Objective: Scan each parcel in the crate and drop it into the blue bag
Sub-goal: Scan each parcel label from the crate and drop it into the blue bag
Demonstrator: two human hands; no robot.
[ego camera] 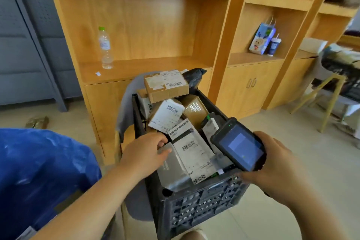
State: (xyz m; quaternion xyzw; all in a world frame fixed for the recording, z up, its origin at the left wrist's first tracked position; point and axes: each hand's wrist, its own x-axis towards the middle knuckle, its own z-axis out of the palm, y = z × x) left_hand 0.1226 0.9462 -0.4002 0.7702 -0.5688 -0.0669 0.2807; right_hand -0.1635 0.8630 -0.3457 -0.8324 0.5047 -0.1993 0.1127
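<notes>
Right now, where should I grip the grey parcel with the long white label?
Grip the grey parcel by its left edge, from the left, where your left hand pinches it: it lies topmost in the crate, and the scanner blocks its right side.

I saw a blue bag point(39, 161) and a black, lattice-patterned crate point(204, 206). The box point(166, 88) was brown, the parcel point(171, 169) grey, the label point(194, 154) white with black bars

Pale wooden shelving point(148, 25) fills the far wall, with cupboard doors point(243, 95) below. A grey panelled wall point(19, 54) runs off left. There are light floor tiles point(292, 132) underfoot, and wooden furniture legs point(331, 101) stand far right in soft, even light.
</notes>
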